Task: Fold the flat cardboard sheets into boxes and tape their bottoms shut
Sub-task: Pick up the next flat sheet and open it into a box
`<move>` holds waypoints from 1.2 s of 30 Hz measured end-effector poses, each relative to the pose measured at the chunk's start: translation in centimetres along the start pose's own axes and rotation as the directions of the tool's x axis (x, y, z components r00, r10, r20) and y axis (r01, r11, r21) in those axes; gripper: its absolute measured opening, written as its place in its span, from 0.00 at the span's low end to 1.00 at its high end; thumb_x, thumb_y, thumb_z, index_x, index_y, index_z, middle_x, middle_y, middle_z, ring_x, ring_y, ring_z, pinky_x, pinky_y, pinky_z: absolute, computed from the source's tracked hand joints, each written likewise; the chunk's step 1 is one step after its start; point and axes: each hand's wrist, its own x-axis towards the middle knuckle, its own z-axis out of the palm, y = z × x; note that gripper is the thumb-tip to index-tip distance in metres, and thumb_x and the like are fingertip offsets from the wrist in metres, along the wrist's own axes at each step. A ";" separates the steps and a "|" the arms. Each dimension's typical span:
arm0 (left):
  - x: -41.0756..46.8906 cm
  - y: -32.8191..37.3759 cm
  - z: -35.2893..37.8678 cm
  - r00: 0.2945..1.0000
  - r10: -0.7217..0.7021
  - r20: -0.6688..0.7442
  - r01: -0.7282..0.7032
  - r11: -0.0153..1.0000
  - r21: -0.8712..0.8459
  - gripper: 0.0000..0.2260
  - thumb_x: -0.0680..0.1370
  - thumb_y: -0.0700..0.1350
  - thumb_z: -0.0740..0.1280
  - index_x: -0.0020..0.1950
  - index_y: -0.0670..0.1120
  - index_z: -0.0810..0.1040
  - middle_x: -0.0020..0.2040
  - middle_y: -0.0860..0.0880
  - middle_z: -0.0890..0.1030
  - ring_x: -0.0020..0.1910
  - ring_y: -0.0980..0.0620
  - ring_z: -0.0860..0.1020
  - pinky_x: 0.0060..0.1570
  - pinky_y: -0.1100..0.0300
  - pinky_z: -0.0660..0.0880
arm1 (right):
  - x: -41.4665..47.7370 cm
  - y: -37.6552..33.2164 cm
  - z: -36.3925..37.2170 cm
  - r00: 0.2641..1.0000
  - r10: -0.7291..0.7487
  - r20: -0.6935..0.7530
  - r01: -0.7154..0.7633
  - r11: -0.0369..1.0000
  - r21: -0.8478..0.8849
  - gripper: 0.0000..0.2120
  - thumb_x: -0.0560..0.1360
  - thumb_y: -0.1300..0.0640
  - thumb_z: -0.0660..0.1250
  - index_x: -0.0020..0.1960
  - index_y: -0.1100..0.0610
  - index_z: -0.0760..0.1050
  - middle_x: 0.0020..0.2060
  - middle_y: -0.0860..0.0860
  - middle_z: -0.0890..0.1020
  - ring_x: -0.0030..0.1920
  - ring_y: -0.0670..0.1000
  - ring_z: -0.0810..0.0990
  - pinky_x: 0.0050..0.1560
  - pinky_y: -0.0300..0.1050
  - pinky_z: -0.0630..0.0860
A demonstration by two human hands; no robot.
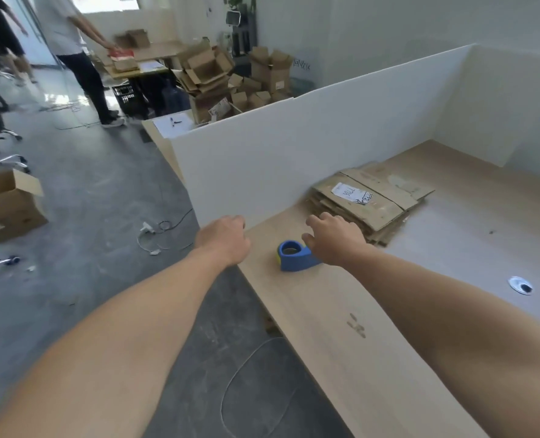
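White partition [294, 147] behind cardboard stack [373, 210]

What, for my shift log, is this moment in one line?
left hand: open, at desk edge | right hand: open, over tape dispenser | flat cardboard stack: untouched

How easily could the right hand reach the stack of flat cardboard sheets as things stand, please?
Probably yes, easily. The right hand hovers open just short of the stack of flat cardboard sheets, with nothing between them. The tape dispenser lies partly under the hand, to its left, off that path.
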 end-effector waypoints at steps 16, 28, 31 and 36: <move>24.3 9.0 7.1 0.923 0.344 0.172 -0.357 0.933 0.052 0.16 0.79 0.49 0.59 0.66 0.49 0.74 0.66 0.46 0.75 0.65 0.43 0.71 0.62 0.51 0.67 | 15.2 12.6 6.2 0.936 0.331 0.115 -0.343 0.933 0.108 0.17 0.81 0.46 0.55 0.63 0.55 0.71 0.57 0.55 0.74 0.58 0.59 0.74 0.52 0.50 0.70; 39.7 18.8 14.6 0.711 0.636 0.300 -0.649 0.758 -0.068 0.18 0.81 0.51 0.58 0.70 0.50 0.72 0.69 0.46 0.72 0.67 0.44 0.69 0.64 0.49 0.68 | 19.0 20.5 10.5 0.484 0.844 0.232 -0.847 0.385 0.366 0.18 0.79 0.46 0.58 0.64 0.54 0.70 0.63 0.56 0.70 0.63 0.61 0.70 0.60 0.55 0.71; 41.6 20.2 16.1 0.772 0.582 0.254 -0.561 0.813 -0.158 0.18 0.80 0.50 0.59 0.69 0.48 0.72 0.69 0.45 0.70 0.66 0.42 0.68 0.63 0.49 0.68 | 19.9 21.1 11.7 0.351 0.902 0.251 -0.878 0.224 0.422 0.24 0.79 0.43 0.60 0.69 0.56 0.67 0.65 0.57 0.66 0.66 0.62 0.67 0.63 0.56 0.70; 42.4 20.7 18.0 0.827 0.511 0.235 -0.425 0.841 -0.335 0.26 0.78 0.54 0.65 0.75 0.51 0.65 0.78 0.44 0.58 0.76 0.41 0.56 0.74 0.49 0.56 | 21.2 21.4 12.9 0.156 0.944 0.289 -0.827 -0.035 0.561 0.32 0.77 0.37 0.62 0.72 0.58 0.65 0.66 0.58 0.67 0.67 0.62 0.69 0.66 0.56 0.69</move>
